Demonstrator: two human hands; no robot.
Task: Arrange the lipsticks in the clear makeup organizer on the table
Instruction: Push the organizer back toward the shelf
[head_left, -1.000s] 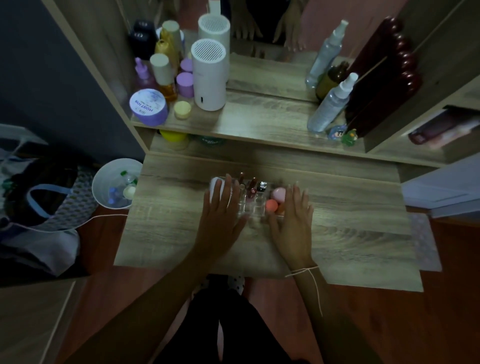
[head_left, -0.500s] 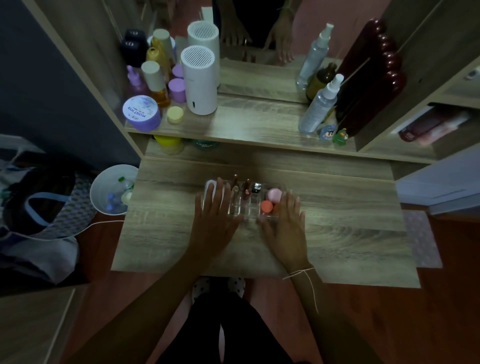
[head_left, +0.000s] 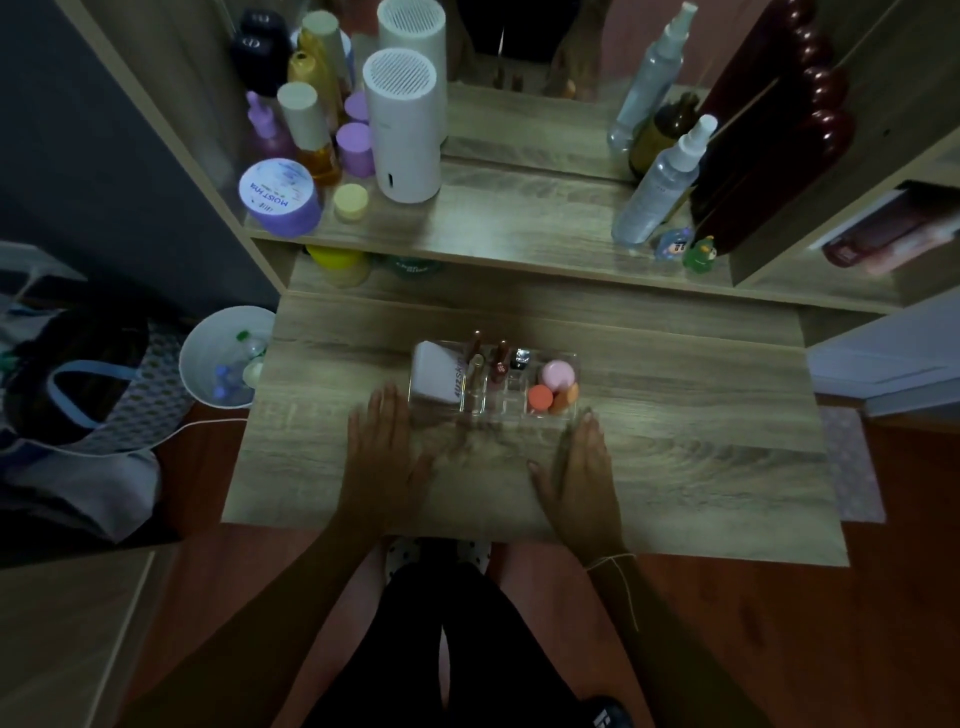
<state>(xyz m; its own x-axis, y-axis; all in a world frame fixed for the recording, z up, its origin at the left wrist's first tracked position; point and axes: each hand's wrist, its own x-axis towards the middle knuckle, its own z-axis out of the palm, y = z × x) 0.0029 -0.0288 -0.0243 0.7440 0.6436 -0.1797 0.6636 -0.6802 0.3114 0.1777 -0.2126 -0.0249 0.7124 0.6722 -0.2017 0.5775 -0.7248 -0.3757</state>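
Both hands flat, empty: left hand (head_left: 382, 457), right hand (head_left: 582, 467). Organizer (head_left: 550, 415) just ahead, btwn them. Lipsticks (head_left: 488, 358) upright, back-centre slots; roughly equidistant, left marginally nearer.

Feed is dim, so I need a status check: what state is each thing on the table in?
Organizer: on table, untouched.
Lipsticks: upright in middle slots.
White box: in left compartment.
Sponges: in right compartment.
Left hand: flat on table, empty.
Right hand: flat on table, empty.
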